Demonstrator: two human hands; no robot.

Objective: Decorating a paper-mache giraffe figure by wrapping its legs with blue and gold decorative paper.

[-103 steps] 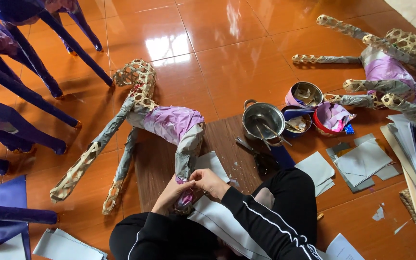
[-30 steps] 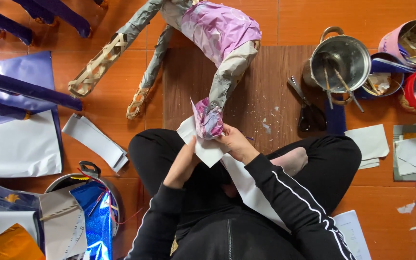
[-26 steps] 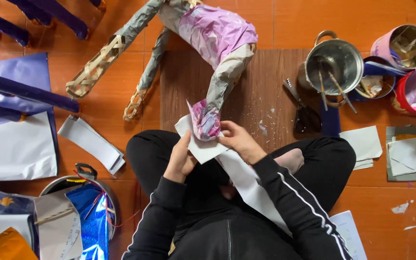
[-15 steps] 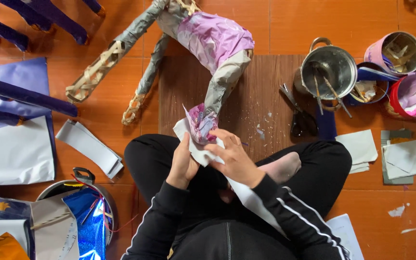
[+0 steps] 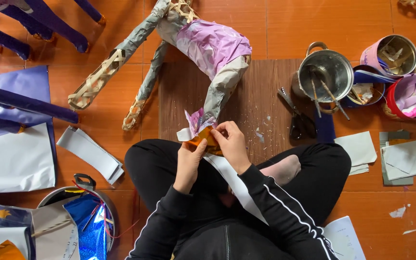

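Observation:
A woven-bamboo animal frame (image 5: 193, 43), partly covered in grey and purple paper, lies on a brown board (image 5: 261, 96) in front of me. My left hand (image 5: 188, 161) and my right hand (image 5: 229, 142) meet at the end of its nearest leg (image 5: 220, 94). Both pinch an orange and purple paper wrap (image 5: 201, 132) at that leg's tip. A long white paper strip (image 5: 237, 185) trails from my hands across my lap.
A steel pot with sticks (image 5: 326, 77) and black scissors (image 5: 297, 118) sit right of the frame. Cans of paper scraps (image 5: 391, 55) and grey sheets (image 5: 410, 156) lie farther right. Purple-wrapped frame legs (image 5: 20, 101), white sheets (image 5: 15, 161) and a pot with blue foil (image 5: 80, 221) are at left.
My view has drifted a little. Both hands have stayed at the leg's tip, shifting their grip, and orange paper now shows between my fingers.

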